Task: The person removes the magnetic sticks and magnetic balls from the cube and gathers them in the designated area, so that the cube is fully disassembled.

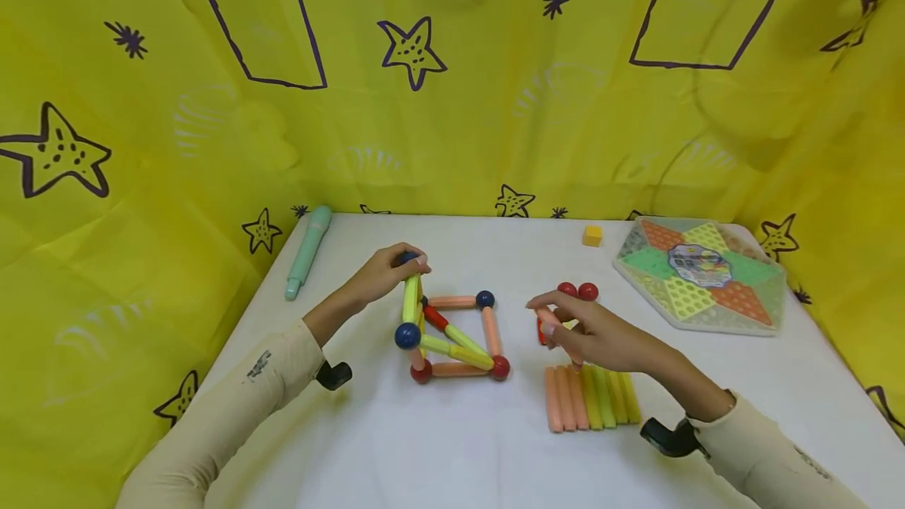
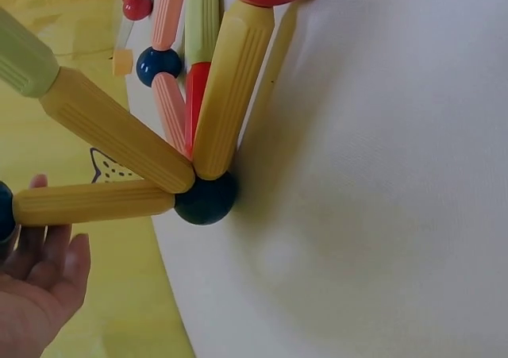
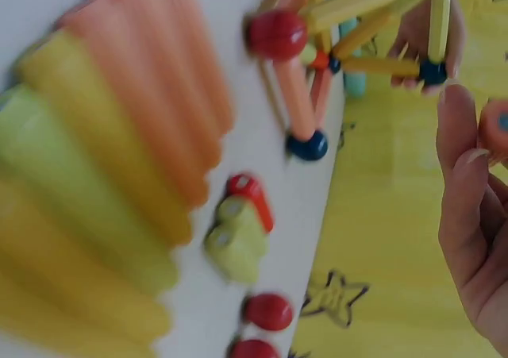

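Observation:
On the white table stands a frame of magnetic sticks and balls [image 1: 459, 368], with salmon sticks round its base and yellow and light-green ones rising from it. At its top left, my left hand [image 1: 382, 275] holds a dark blue ball [image 2: 6, 211] between thumb and fingers. A yellow stick [image 2: 95, 202] runs from that ball to another blue ball [image 1: 408, 335] nearer me. To the right of the frame, my right hand [image 1: 611, 334] pinches a loose salmon stick [image 3: 495, 126] above the table. Its end faces the right wrist camera.
Below my right hand lies a row of salmon, yellow and green sticks [image 1: 591, 399]. Behind it are two red balls [image 1: 588, 291] and short red and green pieces [image 3: 243, 231]. A yellow cube [image 1: 591, 236], hexagonal game board [image 1: 707, 273] and teal tube [image 1: 308, 254] lie farther back.

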The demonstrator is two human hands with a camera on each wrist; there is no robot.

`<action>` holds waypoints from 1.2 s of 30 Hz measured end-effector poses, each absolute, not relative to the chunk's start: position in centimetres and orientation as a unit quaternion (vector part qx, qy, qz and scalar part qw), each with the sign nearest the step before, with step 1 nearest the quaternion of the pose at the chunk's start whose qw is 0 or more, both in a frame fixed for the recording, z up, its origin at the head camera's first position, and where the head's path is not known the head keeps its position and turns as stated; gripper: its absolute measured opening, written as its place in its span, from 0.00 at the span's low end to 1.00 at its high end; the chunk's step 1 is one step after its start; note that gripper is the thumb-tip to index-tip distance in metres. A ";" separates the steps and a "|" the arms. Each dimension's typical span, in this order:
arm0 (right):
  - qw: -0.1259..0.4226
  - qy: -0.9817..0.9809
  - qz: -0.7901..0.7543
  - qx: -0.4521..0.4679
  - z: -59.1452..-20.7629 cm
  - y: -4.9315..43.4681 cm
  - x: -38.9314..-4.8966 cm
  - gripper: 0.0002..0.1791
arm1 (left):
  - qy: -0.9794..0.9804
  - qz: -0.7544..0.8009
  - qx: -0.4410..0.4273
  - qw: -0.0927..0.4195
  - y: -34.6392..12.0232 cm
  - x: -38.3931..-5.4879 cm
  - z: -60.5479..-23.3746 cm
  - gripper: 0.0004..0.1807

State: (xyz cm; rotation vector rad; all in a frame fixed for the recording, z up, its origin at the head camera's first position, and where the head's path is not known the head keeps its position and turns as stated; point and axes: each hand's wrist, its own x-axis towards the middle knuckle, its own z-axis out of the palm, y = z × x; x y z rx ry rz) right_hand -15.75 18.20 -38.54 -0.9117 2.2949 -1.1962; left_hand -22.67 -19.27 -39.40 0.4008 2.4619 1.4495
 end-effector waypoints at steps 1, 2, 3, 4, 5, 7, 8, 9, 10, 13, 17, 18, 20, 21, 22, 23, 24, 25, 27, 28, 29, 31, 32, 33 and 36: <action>0.199 0.818 -0.436 -0.319 -38.7 19.1 -15.7 0.21 | 0.844 0.501 0.136 0.135 -19.3 -22.7 -39.4 0.22; 0.202 0.815 -0.445 -0.311 -39.0 19.9 -15.6 0.22 | 0.843 0.501 0.135 0.141 -19.4 -22.8 -39.5 0.23; 0.209 0.811 -0.454 -0.305 -39.2 20.7 -15.6 0.23 | 0.843 0.501 0.134 0.144 -19.4 -22.9 -39.5 0.23; 0.218 0.808 -0.460 -0.296 -39.3 21.4 -15.5 0.25 | 0.844 0.499 0.133 0.145 -19.4 -22.9 -39.5 0.24; 0.229 0.805 -0.465 -0.287 -39.5 22.1 -15.4 0.27 | 0.845 0.498 0.132 0.145 -19.4 -23.0 -39.6 0.24; 0.251 0.801 -0.468 -0.276 -39.8 23.4 -15.2 0.31 | 0.844 0.500 0.133 0.144 -19.5 -23.0 -39.6 0.24; 0.261 0.800 -0.468 -0.270 -40.0 23.9 -15.1 0.33 | 0.843 0.501 0.133 0.143 -19.6 -22.9 -39.6 0.23; 0.270 0.799 -0.468 -0.264 -40.1 24.5 -15.0 0.34 | 0.842 0.503 0.135 0.141 -19.6 -22.9 -39.6 0.23; 0.274 0.799 -0.466 -0.263 -40.3 25.0 -14.9 0.35 | 0.842 0.503 0.136 0.141 -19.6 -22.9 -39.6 0.23; 0.283 0.796 -0.468 -0.259 -40.8 26.6 -14.6 0.36 | 0.839 0.508 0.138 0.142 -19.5 -22.8 -39.5 0.23; 0.290 0.792 -0.477 -0.247 -41.7 28.7 -14.4 0.35 | 0.837 0.511 0.138 0.139 -19.4 -22.9 -39.7 0.24; 0.291 0.792 -0.477 -0.244 -41.9 29.2 -14.3 0.35 | 0.836 0.512 0.138 0.139 -19.4 -22.9 -39.7 0.24; 0.292 0.794 -0.477 -0.239 -42.4 30.3 -14.2 0.35 | 0.836 0.513 0.136 0.139 -19.4 -22.9 -39.8 0.23; 0.293 0.795 -0.476 -0.237 -42.6 30.7 -14.1 0.35 | 0.836 0.514 0.135 0.140 -19.3 -23.0 -39.9 0.23; 0.293 0.796 -0.473 -0.238 -42.9 31.1 -14.1 0.35 | 0.835 0.515 0.134 0.140 -19.3 -23.0 -39.8 0.23; 0.292 0.798 -0.469 -0.241 -43.2 31.5 -14.1 0.35 | 0.837 0.512 0.136 0.138 -19.3 -23.0 -39.8 0.23; 0.290 0.800 -0.466 -0.244 -43.5 31.8 -14.1 0.34 | 0.838 0.510 0.138 0.136 -19.3 -23.0 -39.8 0.23; 0.289 0.800 -0.463 -0.248 -43.7 32.0 -14.1 0.33 | 0.839 0.508 0.140 0.135 -19.3 -23.0 -39.8 0.24; 0.286 0.799 -0.462 -0.257 -44.3 32.2 -14.0 0.30 | 0.841 0.504 0.143 0.133 -19.3 -22.9 -39.8 0.25; 0.283 0.800 -0.461 -0.260 -44.6 32.2 -14.0 0.29 | 0.842 0.502 0.144 0.133 -19.4 -22.9 -39.7 0.25; 0.282 0.800 -0.461 -0.261 -44.7 32.2 -14.0 0.28 | 0.843 0.502 0.144 0.132 -19.4 -22.9 -39.7 0.25; 0.282 0.803 -0.458 -0.258 -45.0 32.1 -13.9 0.28 | 0.842 0.503 0.143 0.134 -19.3 -22.8 -39.7 0.25; 0.284 0.803 -0.456 -0.256 -45.1 32.1 -13.8 0.29 | 0.842 0.503 0.142 0.133 -19.3 -22.8 -39.6 0.24; 0.287 0.804 -0.455 -0.254 -45.1 32.1 -13.8 0.30 | 0.842 0.504 0.142 0.133 -19.3 -22.8 -39.6 0.24; 0.290 0.805 -0.448 -0.259 -45.3 31.9 -13.6 0.31 | 0.842 0.503 0.142 0.132 -19.4 -22.8 -39.7 0.25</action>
